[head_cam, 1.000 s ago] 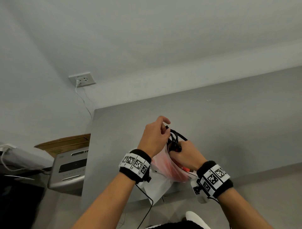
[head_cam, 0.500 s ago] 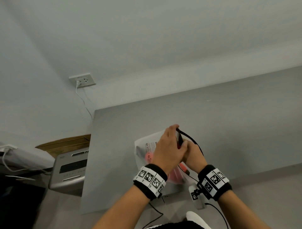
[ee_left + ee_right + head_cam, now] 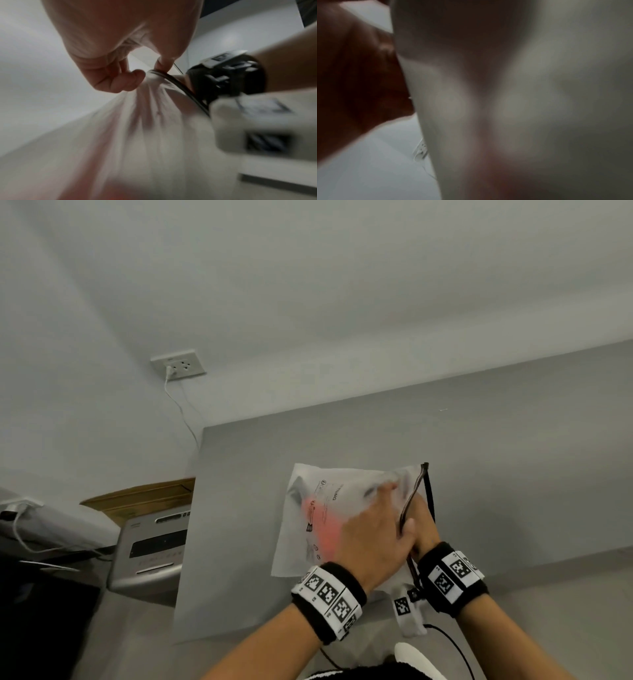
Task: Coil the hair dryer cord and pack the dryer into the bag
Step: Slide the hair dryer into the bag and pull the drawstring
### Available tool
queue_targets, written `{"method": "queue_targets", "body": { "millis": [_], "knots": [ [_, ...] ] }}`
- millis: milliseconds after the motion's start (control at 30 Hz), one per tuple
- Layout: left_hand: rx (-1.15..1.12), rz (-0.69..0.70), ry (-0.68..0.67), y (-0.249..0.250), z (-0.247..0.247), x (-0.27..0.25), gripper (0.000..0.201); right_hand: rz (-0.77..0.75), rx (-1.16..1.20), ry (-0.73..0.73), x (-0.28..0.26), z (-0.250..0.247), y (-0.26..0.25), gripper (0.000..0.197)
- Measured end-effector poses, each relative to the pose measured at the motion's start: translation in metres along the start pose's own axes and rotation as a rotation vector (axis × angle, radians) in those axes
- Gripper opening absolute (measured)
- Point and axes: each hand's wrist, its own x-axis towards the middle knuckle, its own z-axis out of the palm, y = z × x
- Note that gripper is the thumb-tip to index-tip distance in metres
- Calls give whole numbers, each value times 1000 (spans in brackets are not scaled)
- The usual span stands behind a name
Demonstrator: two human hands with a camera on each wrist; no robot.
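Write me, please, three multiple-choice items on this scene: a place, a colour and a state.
1. Where does the bag lie? A. on the grey table B. on the floor C. on a chair
2. What colour shows through the bag? A. blue B. pinkish red C. green
3. What is the left hand doing? A. hanging idle B. pressing flat on the table C. pinching the bag's gathered fabric
Answers: 1 A, the grey table surrounds it; 2 B, a pinkish patch glows through; 3 C, the left wrist view shows it gripping bunched fabric.
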Motion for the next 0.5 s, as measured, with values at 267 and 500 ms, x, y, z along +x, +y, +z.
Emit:
{"method": "queue_targets", "body": {
  "millis": [267, 500],
  "knots": [
    [103, -124, -108, -36, 23, -33, 64, 207, 243, 62, 20, -2, 16, 21],
    [11, -75, -396, -43, 26, -32, 49, 294, 398, 38, 19, -3, 30, 17]
  ]
}}
